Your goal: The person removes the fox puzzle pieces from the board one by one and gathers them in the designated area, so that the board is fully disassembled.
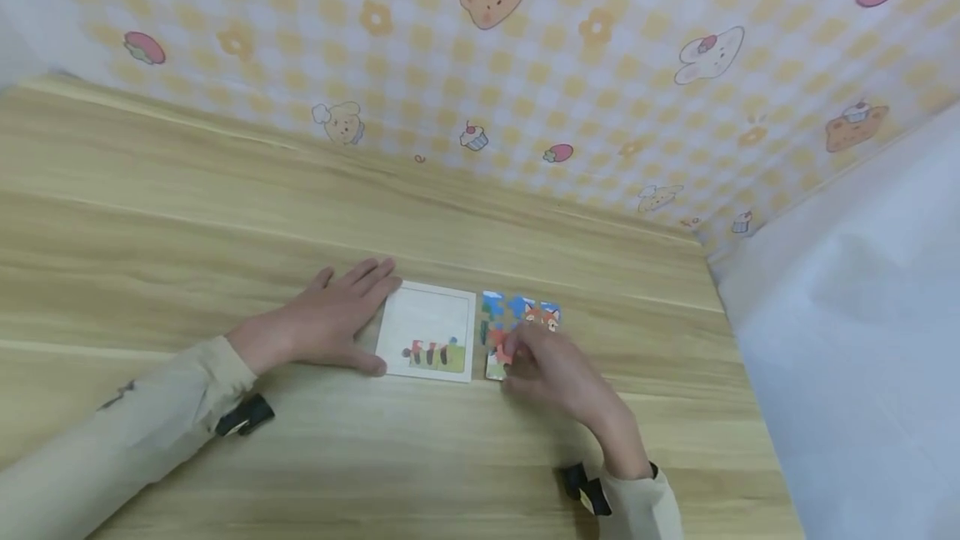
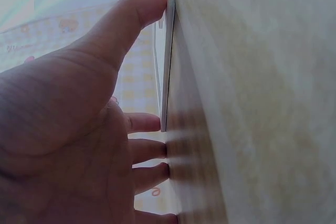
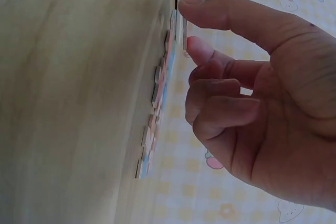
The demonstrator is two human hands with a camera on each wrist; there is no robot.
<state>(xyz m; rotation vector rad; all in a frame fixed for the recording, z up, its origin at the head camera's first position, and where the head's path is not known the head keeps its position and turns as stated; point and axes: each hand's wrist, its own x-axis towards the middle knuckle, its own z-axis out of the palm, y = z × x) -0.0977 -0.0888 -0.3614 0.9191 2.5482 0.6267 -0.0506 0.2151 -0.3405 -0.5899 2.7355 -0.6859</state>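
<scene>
A white puzzle board (image 1: 429, 311) lies on the wooden table, with several joined puzzle pieces (image 1: 435, 357) along its lower right. My left hand (image 1: 330, 319) rests spread at the board's left side. Its thumb touches the board's edge in the left wrist view, and the other fingers (image 2: 149, 149) are straight. Right of the board are several loose, colourful puzzle pieces (image 1: 517, 307), some with fox faces. Over their lower part is my right hand (image 1: 558, 369), pinching a puzzle piece (image 3: 184, 35) between thumb and index finger. The hand partly hides the pieces below it.
The wooden table (image 1: 420, 473) meets a yellow-checked patterned covering (image 1: 420, 65) at the back. White material (image 1: 847, 340) borders the table's right edge. Black wrist straps (image 1: 246, 415) are on both sleeves.
</scene>
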